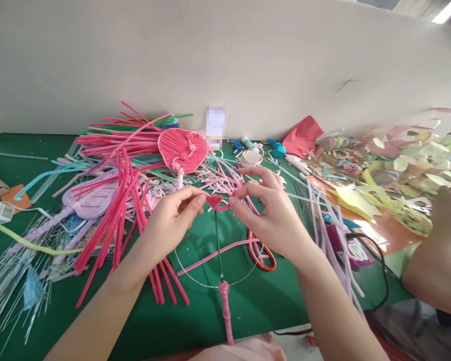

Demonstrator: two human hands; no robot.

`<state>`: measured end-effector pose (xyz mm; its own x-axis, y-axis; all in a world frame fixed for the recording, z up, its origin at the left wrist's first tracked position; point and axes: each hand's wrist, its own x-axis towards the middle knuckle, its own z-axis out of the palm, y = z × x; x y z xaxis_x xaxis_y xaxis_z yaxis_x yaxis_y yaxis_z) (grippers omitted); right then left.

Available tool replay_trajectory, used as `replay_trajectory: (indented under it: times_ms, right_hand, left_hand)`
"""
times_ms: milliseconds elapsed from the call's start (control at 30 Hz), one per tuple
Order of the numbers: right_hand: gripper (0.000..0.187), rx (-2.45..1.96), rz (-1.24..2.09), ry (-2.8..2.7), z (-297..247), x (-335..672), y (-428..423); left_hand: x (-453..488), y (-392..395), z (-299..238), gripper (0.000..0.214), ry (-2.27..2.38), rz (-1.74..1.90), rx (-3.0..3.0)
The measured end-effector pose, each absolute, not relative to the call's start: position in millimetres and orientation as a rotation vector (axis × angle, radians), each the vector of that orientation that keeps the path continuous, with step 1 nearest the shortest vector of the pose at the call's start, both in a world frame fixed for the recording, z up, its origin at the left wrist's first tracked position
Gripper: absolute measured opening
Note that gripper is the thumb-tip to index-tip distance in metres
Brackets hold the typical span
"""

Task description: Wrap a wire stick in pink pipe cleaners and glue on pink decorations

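As fingers [200,200] pinch, red chenille [215,200] lies between them.

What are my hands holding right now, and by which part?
A red fuzzy strip: the left hand pinches it beside its bunched part, the right hand farther along, toward the other end.

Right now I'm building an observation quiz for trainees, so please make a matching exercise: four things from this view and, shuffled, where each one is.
1. Rounded red fuzzy fan with flower trim
2. Slim pink fuzzy-wrapped handle
3. Small red fuzzy strip
4. Angular red paper sheet

A. Held by the left hand and right hand
B. Right half, by the pale wall
C. Lower in the picture than both hands
D. Left of centre, above the left hand

Pairs: 1-D, 2-C, 3-A, 4-B
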<state>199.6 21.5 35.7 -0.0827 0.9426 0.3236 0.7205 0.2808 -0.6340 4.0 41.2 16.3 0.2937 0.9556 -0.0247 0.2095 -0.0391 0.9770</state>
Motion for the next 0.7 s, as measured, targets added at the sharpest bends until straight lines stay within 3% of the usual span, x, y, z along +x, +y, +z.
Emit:
replay_trajectory:
  times_ms: [300,700]
  right_hand:
    - [0.009,-1.410,0.433,-1.941,39.0,208.9,41.2]
    - [0.014,-1.137,0.900,-2.200,52.9,225.8,83.3]
  left_hand:
    - [1.0,43.9,18.5,0.029,1.164,0.815,1.535]
    - [10.0,47.9,29.0,0.026,1.186,0.797,1.644]
